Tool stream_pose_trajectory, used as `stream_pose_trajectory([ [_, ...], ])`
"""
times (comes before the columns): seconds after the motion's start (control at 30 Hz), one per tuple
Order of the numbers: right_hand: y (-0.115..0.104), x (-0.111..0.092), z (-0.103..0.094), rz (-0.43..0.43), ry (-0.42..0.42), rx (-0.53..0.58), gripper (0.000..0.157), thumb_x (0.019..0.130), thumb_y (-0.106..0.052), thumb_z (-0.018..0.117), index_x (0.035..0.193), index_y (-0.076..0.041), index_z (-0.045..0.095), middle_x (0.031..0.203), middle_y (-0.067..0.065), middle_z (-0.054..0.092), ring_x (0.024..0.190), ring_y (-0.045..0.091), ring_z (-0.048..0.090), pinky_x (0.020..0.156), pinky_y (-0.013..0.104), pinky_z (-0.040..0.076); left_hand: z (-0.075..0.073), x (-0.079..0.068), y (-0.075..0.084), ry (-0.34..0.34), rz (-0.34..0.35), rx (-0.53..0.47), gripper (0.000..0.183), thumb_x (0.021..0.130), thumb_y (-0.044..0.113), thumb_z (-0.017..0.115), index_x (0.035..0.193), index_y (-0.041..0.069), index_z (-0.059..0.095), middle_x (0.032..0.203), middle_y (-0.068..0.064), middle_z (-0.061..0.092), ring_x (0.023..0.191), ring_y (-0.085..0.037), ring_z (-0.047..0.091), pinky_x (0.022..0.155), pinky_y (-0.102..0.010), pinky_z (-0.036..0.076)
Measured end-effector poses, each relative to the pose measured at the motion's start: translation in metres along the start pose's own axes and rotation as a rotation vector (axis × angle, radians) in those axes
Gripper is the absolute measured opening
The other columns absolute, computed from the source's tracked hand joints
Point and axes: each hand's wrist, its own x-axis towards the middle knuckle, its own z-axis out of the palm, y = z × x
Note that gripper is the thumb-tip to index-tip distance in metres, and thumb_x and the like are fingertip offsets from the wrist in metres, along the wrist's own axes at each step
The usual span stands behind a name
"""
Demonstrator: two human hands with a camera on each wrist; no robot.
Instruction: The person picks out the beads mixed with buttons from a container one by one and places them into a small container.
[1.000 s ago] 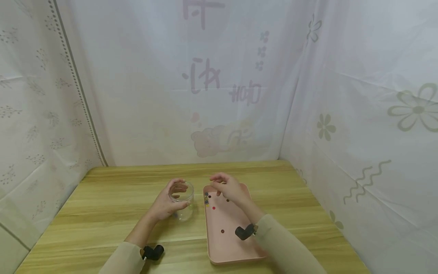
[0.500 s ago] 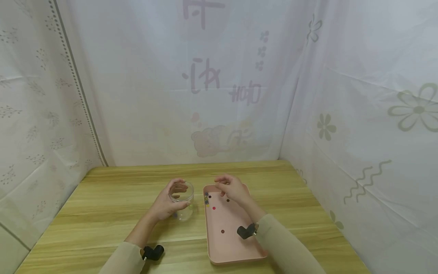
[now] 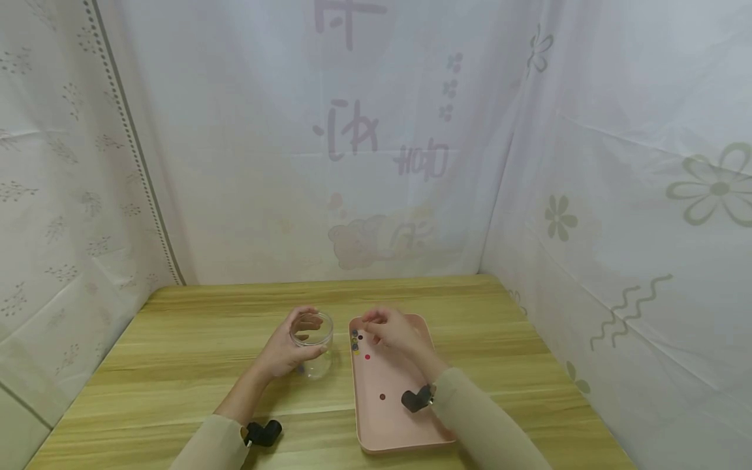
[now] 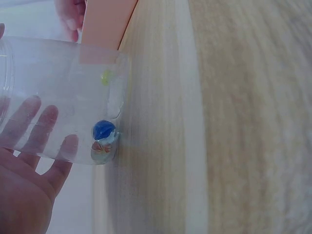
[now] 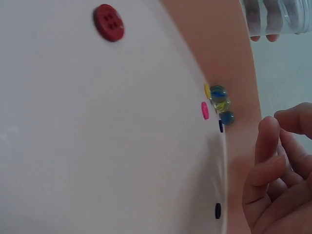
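Note:
My left hand (image 3: pixel 284 349) grips a clear jar (image 3: pixel 318 367) standing on the table, fingers and thumb around its upper part. At its bottom the left wrist view shows a blue marble (image 4: pixel 104 130), a brown-streaked clear marble (image 4: pixel 101 147) and a yellow-green one (image 4: pixel 106 77). Above the far end of a pink tray (image 3: pixel 378 424) hovers my right hand (image 3: pixel 399 336), fingers loosely bent, nothing visible between them. Several marbles (image 5: pixel 227 118) line the tray's left wall. Near them are a pink button (image 5: pixel 205 110), a yellow button (image 5: pixel 207 91) and a dark button (image 5: pixel 221 126).
A red four-hole button (image 5: pixel 108 22) lies apart on the tray floor, and another dark button (image 5: pixel 218 210) sits near its edge. The tray is right of the jar on the wooden table (image 3: pixel 153 391). Printed curtains (image 3: pixel 247 163) enclose the table's back and sides.
My right hand shifts slightly right, then comes lower and back left over the tray's far end. The left hand and the jar stay in place.

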Motion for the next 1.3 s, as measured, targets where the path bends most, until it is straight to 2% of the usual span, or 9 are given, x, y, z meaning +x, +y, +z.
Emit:
stream_pose_trajectory([
  [0.13,0.003,-0.001,0.005,0.014,-0.03,-0.007,0.021,0.106,-0.017,0.068,0.125,-0.011,0.076,0.106,0.008,0.074,0.075,0.016,0.065,0.062,0.026,0.048,0.0,0.0,-0.001,-0.002,0.003,0.003,0.079,0.093,0.013,0.088,0.157,0.004,0.043,0.15,-0.027,0.06,0.142,-0.047,0.056,0.116,-0.071,0.045],
  [0.27,0.007,-0.003,0.009,-0.02,-0.063,-0.016,0.022,0.104,-0.013,0.068,0.123,-0.007,0.076,0.096,0.006,0.073,0.073,0.014,0.065,0.06,0.025,0.045,0.0,0.0,-0.001,0.0,0.004,0.01,0.078,0.093,0.014,0.088,0.157,0.005,0.043,0.15,-0.025,0.061,0.142,-0.047,0.056,0.116,-0.071,0.045],
  [0.37,0.012,-0.003,0.01,-0.052,-0.103,-0.037,0.02,0.103,-0.011,0.07,0.121,-0.007,0.076,0.091,0.005,0.075,0.073,0.014,0.067,0.059,0.025,0.043,0.0,0.0,-0.001,0.001,0.003,0.01,0.078,0.093,0.014,0.088,0.157,0.005,0.043,0.15,-0.026,0.061,0.142,-0.047,0.056,0.116,-0.071,0.045],
  [0.5,0.016,-0.002,0.012,-0.06,-0.137,-0.052,0.02,0.102,-0.01,0.071,0.121,-0.01,0.078,0.093,0.004,0.079,0.076,0.014,0.07,0.06,0.025,0.043,0.0,0.0,0.0,-0.002,0.002,0.013,0.078,0.094,0.014,0.087,0.157,0.005,0.043,0.151,-0.027,0.06,0.142,-0.047,0.056,0.116,-0.071,0.045],
  [0.73,0.016,-0.004,0.014,-0.081,-0.146,-0.047,0.023,0.102,-0.009,0.071,0.124,-0.008,0.076,0.099,0.006,0.08,0.082,0.017,0.074,0.072,0.027,0.056,0.0,-0.001,0.001,0.002,-0.005,0.023,0.077,0.094,0.015,0.087,0.157,0.008,0.044,0.15,-0.026,0.06,0.142,-0.045,0.056,0.116,-0.07,0.045],
  [0.87,0.017,-0.004,0.015,-0.079,-0.143,-0.039,0.023,0.101,-0.008,0.071,0.124,-0.008,0.076,0.1,0.005,0.079,0.082,0.017,0.073,0.075,0.028,0.06,0.0,-0.001,0.001,-0.002,-0.012,0.015,0.078,0.094,0.016,0.088,0.157,0.007,0.043,0.151,-0.024,0.061,0.142,-0.045,0.056,0.117,-0.069,0.045],
  [1.03,0.018,-0.005,0.016,-0.089,-0.154,-0.053,0.019,0.101,-0.007,0.072,0.119,-0.009,0.078,0.099,0.004,0.078,0.081,0.014,0.07,0.075,0.027,0.059,0.001,-0.002,0.002,0.002,-0.014,0.014,0.079,0.093,0.015,0.088,0.157,0.008,0.042,0.152,-0.024,0.06,0.142,-0.044,0.056,0.117,-0.069,0.045],
  [1.3,0.017,-0.005,0.017,-0.106,-0.129,-0.145,0.018,0.1,-0.007,0.072,0.116,-0.011,0.08,0.095,0.0,0.078,0.08,0.011,0.069,0.073,0.024,0.057,0.0,-0.002,0.003,0.003,-0.01,0.016,0.077,0.094,0.016,0.087,0.156,0.007,0.043,0.151,-0.025,0.061,0.142,-0.045,0.056,0.116,-0.069,0.046],
])
